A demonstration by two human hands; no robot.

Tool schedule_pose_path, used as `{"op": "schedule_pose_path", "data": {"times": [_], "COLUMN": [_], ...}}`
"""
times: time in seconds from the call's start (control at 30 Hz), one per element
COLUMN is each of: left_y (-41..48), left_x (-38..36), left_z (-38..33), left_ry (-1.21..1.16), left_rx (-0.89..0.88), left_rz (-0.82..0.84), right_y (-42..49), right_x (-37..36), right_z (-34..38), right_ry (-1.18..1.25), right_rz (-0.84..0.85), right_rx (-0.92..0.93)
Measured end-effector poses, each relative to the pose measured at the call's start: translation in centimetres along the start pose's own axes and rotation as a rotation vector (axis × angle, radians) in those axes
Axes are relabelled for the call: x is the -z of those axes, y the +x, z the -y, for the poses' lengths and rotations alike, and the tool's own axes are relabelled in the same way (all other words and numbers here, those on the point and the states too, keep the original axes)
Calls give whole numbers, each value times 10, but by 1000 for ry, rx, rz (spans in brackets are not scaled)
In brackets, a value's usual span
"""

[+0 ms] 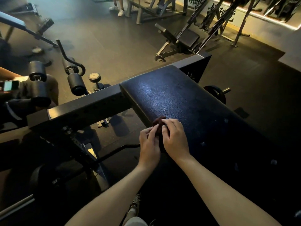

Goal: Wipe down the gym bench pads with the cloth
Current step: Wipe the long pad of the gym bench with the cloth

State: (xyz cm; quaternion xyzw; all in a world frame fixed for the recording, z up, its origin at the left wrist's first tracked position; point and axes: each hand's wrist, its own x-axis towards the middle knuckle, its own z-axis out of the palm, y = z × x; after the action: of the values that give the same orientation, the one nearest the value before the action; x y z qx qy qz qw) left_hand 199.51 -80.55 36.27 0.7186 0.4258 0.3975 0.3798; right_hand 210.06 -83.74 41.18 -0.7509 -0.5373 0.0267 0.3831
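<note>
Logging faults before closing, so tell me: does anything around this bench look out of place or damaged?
Loose kit on the floor left of the bench pad: a dumbbell stands on end by the frame and a curl bar sits nearby, neither racked. The pad shows no tear; its near end is too dark to judge.

cloth at pad's L edge, crossbar L of pad, dumbbell behind crossbar

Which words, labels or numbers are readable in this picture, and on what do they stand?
None reads clearly.
Wall characters: large, dark, half hidden by machines, not readable.
Dumbbell end cap: mark too small.
Roller pad label: too small.
Phone screen: bright, blurred.
</note>
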Motion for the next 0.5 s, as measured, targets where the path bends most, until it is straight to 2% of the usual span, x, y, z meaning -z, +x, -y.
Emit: {"op": "schedule_pose_path", "data": {"times": [0.13, 0.23, 0.3, 0.5], "left_y": [18, 58, 69, 8], "left_x": [13, 13, 7, -7], "left_z": [11, 14, 8, -3], "left_ry": [47, 6, -47, 19], "left_rx": [-72, 99, 194, 39], "left_rz": [-17, -118, -121, -29], "right_y": [1, 1, -1, -22], "right_x": [-2, -6, -5, 17], "right_z": [-2, -3, -2, -4], "right_ry": [-59, -176, -191, -104], "right_rz": [34, 65, 66, 20], "right_rx": [40, 103, 111, 17]}}
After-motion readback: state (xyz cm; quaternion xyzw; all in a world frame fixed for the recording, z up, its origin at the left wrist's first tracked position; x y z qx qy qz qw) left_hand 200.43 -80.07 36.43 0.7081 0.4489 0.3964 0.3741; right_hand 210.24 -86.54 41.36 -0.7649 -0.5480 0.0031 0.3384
